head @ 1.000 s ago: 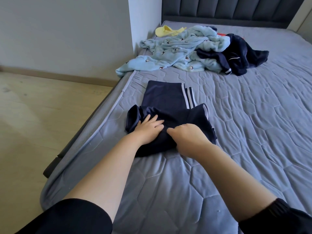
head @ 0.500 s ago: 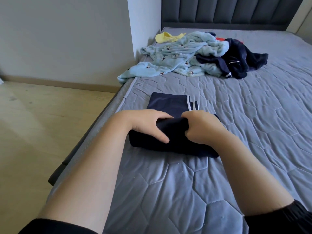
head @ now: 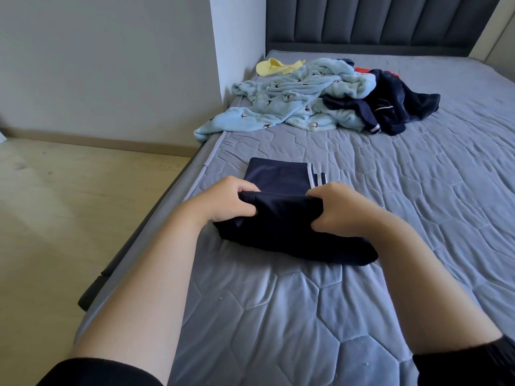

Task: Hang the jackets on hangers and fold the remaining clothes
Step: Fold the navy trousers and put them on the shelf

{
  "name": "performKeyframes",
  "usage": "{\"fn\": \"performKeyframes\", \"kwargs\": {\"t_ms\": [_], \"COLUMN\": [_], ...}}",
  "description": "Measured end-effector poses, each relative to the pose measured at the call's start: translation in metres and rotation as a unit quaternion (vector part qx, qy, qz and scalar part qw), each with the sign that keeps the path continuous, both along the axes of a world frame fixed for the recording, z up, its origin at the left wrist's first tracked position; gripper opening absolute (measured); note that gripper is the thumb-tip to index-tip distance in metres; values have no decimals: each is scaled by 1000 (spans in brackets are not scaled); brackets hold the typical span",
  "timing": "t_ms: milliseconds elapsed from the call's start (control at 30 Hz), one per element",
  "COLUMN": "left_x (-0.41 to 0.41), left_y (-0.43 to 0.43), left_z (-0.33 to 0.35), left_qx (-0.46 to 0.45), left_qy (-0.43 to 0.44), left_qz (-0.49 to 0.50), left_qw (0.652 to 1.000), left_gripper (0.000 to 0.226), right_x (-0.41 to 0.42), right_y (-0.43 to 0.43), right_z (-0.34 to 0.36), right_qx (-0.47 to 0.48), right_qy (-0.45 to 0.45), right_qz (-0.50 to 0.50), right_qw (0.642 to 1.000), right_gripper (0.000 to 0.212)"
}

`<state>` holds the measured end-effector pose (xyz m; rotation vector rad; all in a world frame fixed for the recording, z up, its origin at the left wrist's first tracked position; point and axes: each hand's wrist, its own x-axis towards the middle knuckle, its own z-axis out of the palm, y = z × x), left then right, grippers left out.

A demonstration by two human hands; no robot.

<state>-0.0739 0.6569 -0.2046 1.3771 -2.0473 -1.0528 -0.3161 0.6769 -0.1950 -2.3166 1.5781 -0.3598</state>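
Observation:
A navy garment with white side stripes (head: 281, 227) lies partly folded on the grey mattress (head: 418, 190), near its left edge. My left hand (head: 225, 201) grips the left end of its raised near fold, and my right hand (head: 342, 208) grips the right end. The flat far part with the stripes shows beyond my hands. Further back lies a pile: a light blue patterned fleece garment (head: 292, 101), a dark navy jacket with white trim (head: 390, 107), a yellow piece (head: 274, 66) and a bit of red cloth (head: 362, 69).
The mattress's left edge (head: 167, 207) drops to a pale wooden floor (head: 69, 218). A white wall corner (head: 239, 45) stands at the bed's far left, and a dark padded headboard (head: 376, 20) closes the far end. Bare quilted mattress spreads to the right.
Both hands went from pressing on the bunched near part to gripping it and lifting its fold up and away from me over the flat part. The view shifted slightly.

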Motion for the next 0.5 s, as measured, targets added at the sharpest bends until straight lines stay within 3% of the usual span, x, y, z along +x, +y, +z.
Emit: {"fn": "performKeyframes", "kwargs": {"t_ms": [100, 200, 300, 400, 500], "left_x": [3, 6, 7, 5, 3], "left_y": [3, 6, 7, 3, -7], "left_z": [-4, -9, -13, -21, -31], "left_qx": [105, 203, 244, 232, 241], "left_qy": [48, 130, 229, 301, 351], "left_qz": [-90, -164, -172, -103, 91], "left_qw": [989, 956, 927, 919, 900], "left_gripper": [28, 33, 40, 41, 20], "right_x": [-6, -11, -14, -12, -10], "right_y": [4, 9, 12, 4, -10], "right_z": [12, 23, 32, 32, 20], "right_qx": [113, 211, 236, 150, -67], "right_qy": [3, -18, -52, -52, -151], "right_qz": [54, 108, 120, 54, -104], "right_qw": [992, 971, 963, 986, 981], "right_gripper": [17, 25, 25, 14, 19]}}
